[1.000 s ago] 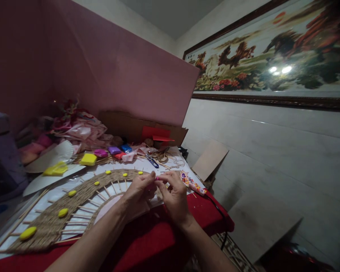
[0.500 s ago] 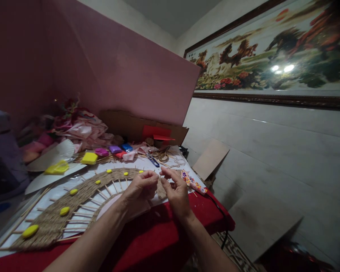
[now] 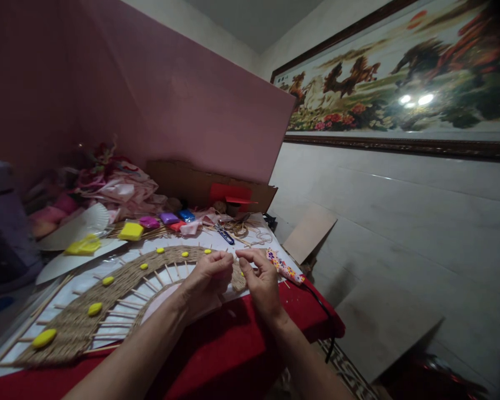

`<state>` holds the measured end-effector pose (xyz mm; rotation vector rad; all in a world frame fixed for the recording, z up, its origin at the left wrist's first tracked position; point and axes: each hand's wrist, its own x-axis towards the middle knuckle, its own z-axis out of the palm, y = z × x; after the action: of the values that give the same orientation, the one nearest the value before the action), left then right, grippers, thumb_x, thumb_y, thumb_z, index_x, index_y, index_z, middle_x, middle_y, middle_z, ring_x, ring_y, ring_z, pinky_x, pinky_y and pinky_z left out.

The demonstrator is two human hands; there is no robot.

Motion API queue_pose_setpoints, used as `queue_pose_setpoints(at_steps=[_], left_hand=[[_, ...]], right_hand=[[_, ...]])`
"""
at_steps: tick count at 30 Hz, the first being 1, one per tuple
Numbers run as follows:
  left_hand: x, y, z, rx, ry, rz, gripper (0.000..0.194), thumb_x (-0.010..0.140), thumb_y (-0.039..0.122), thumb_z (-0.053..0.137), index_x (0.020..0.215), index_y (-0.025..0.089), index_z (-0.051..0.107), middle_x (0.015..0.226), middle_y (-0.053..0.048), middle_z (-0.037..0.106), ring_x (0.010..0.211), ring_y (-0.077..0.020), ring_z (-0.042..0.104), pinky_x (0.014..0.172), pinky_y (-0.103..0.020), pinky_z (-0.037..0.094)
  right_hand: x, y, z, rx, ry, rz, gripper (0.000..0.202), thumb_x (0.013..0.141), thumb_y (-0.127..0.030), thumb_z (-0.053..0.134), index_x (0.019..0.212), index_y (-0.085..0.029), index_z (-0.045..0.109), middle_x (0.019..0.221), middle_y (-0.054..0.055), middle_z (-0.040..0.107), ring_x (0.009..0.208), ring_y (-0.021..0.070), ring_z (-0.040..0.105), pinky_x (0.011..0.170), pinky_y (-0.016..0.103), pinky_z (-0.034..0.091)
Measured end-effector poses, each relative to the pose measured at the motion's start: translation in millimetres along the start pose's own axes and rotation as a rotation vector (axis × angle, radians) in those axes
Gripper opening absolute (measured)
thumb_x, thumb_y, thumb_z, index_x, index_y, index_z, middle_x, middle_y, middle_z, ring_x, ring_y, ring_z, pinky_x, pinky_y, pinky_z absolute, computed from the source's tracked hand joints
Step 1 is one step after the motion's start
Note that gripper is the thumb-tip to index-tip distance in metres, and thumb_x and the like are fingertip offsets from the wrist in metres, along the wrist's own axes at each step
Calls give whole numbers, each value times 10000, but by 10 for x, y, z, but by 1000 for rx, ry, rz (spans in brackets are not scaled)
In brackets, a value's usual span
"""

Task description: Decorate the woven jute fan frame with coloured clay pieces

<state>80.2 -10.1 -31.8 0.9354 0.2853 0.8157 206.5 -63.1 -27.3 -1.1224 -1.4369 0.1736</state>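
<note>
My left hand (image 3: 211, 273) is closed in a pinch above the right part of a curved woven twine panel (image 3: 73, 318). Whatever its fingertips hold, if anything, is too small to make out. Facing it, my right hand (image 3: 261, 280) has its thumb and curled forefinger apart, with nothing visible between them. Thin wooden sticks (image 3: 123, 311) run through the panel like ribs. Several yellow clay dots (image 3: 95, 309) sit along the weave, and part of it is hidden behind my hands.
Behind the panel lie a yellow clay pack (image 3: 131, 231), a purple pack (image 3: 169, 218) and blue-handled scissors (image 3: 225, 236). A flower-patterned tool (image 3: 285, 268) with a black cord rests at the right. Pink cloth (image 3: 127, 189) is heaped at the back left. Red cloth (image 3: 229, 355) covers the table's front edge.
My right thumb and forefinger have parted slightly, and a yellow dot now shows between my hands. My left hand stays nearly still in its pinch.
</note>
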Motion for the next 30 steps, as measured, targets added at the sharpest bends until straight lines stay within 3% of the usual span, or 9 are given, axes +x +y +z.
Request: queue_pose_setpoints(at_steps=[2, 5, 11, 17, 24, 30], left_hand=[[10, -19, -8, -13, 6, -5, 368, 758, 421, 629, 587, 159, 434, 467, 71, 314, 391, -33, 215, 383, -192, 140], [31, -40, -28, 14, 41, -22, 359, 777, 479, 582, 661, 145, 515, 456, 64, 348, 374, -33, 214, 372, -193, 129], [40, -28, -29, 72, 22, 4, 316, 707, 377, 696, 643, 158, 477, 446, 85, 312, 371, -27, 199, 361, -186, 115], [30, -34, 17, 41, 106, -32, 407, 738, 504, 617, 611, 146, 471, 458, 56, 385, 382, -28, 274, 374, -167, 180], [31, -48, -9, 100, 55, 6, 375, 687, 392, 709, 592, 162, 429, 424, 90, 309, 366, -26, 191, 356, -187, 119], [22, -61, 1, 76, 87, 34, 415, 750, 504, 605, 601, 157, 433, 462, 70, 352, 395, -30, 236, 378, -188, 143]], right_hand=[[-6, -20, -1, 13, -25, -2, 176, 851, -267, 539, 912, -191, 686, 920, 63, 638, 868, 172, 594, 606, 243, 480], [-16, -39, 5, 39, -52, 1, 171, 857, -268, 538, 909, -192, 682, 921, 60, 624, 896, 169, 586, 646, 248, 486], [-36, -18, 9, 29, -40, -14, 160, 863, -247, 534, 921, -197, 674, 942, 61, 600, 923, 167, 570, 695, 260, 483], [-40, -36, 10, 52, -62, 16, 156, 864, -257, 537, 915, -197, 671, 938, 56, 590, 910, 164, 564, 685, 252, 479], [-43, -66, -5, 40, -57, 5, 151, 863, -242, 532, 910, -206, 671, 933, 58, 576, 920, 169, 547, 683, 247, 472], [-53, -110, -1, 66, -82, -3, 145, 867, -239, 530, 919, -220, 663, 936, 49, 566, 878, 157, 549, 614, 225, 458]])
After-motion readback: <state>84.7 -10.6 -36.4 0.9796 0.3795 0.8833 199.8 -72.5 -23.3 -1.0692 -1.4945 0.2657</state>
